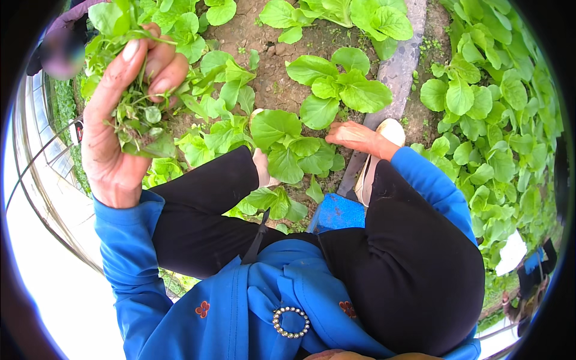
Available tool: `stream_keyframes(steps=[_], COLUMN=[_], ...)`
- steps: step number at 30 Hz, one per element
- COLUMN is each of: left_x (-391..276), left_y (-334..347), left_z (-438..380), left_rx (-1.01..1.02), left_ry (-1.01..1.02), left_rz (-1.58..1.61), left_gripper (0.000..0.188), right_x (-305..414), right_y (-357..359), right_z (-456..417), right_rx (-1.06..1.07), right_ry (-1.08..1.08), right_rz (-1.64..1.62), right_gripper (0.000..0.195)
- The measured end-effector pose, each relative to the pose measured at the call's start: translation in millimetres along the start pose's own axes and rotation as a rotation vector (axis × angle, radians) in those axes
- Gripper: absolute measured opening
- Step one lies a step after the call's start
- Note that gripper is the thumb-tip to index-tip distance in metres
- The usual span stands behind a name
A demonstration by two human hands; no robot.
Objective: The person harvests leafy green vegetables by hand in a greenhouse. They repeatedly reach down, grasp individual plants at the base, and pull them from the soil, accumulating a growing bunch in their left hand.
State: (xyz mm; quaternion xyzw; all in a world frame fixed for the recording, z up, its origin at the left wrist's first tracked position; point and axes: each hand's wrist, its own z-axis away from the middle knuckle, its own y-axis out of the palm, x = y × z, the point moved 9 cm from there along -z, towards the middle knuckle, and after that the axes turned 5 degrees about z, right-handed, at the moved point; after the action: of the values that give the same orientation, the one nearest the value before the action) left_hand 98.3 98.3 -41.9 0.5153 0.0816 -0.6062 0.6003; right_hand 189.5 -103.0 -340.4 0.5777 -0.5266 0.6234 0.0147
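Note:
My left hand (pixel 130 103) is raised at the upper left, its fingers closed around a bunch of small pulled weeds (pixel 141 119) with soil on the roots. Low by the ground, my right hand (pixel 353 136) reaches in at the edge of a leafy green plant (pixel 288 146), beside my shoe. Its fingertips are partly hidden among the leaves, so whether they hold anything cannot be told. Just above it stands another broad-leaved green plant (pixel 339 85) in brown soil (pixel 274 67).
A grey strip (pixel 398 67) runs between the beds, beside my shoe (pixel 390 131). Dense leafy plants (pixel 499 112) fill the right side. A blue block-like object (pixel 339 212) lies between my legs. Another person (pixel 63 49) is at the upper left edge; thin curved poles stand at left.

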Motion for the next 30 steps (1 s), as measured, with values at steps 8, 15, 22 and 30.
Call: stream_keyframes(steps=[8,15,22,30], left_x=[1,3,6,12], left_y=[12,13,27,24], left_z=[-6,-7,-16,-22], left_rx=[0.072,0.017,0.05,-0.054], left_ry=[0.003,0.016,-0.002,0.001], left_rz=[-0.008,-0.03,-0.029,-0.094], left_gripper=[0.019,0.019,0.019,0.019], right_x=[-26,-60,-67,-84], right_y=[15,-8,-45,-17], right_z=[-7,27,10,12], right_rx=[0.01,0.172,-0.29,-0.356], right_ry=[0.289,0.844,0.713,0.845], right_rz=[-0.296,-0.45,-0.163,-0.643], right_gripper=[0.017,0.014,0.019,0.031])
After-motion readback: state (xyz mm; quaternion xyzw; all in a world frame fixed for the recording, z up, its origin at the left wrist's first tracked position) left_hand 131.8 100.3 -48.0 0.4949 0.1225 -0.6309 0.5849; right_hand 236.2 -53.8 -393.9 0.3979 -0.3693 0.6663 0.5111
